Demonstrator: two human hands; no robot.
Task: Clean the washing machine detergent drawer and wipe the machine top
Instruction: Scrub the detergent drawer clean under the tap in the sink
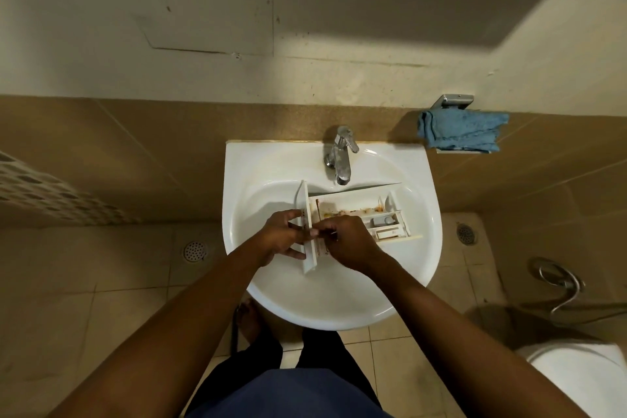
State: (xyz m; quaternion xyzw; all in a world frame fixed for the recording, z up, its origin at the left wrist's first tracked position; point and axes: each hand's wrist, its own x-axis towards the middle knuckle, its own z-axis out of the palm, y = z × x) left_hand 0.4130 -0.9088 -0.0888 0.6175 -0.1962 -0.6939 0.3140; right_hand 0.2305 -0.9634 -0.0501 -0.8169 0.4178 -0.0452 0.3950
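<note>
A white detergent drawer (359,214) lies across the basin of a white sink (417,248), its compartments stained brown and orange. Its front panel (307,214) points left. My left hand (283,236) grips that front panel, fingers curled round its edge. My right hand (346,243) is over the drawer's near end, fingers curled and pinching a thin dark item I cannot identify. The two hands touch at the fingertips. A blue cloth (463,129) hangs on a wall holder to the right of the sink.
A chrome tap (341,154) stands at the back of the sink, no water running. A toilet (580,373) sits at lower right with a hose (559,282) above it. Floor drains (195,250) lie on either side. My bare foot (249,319) is under the sink.
</note>
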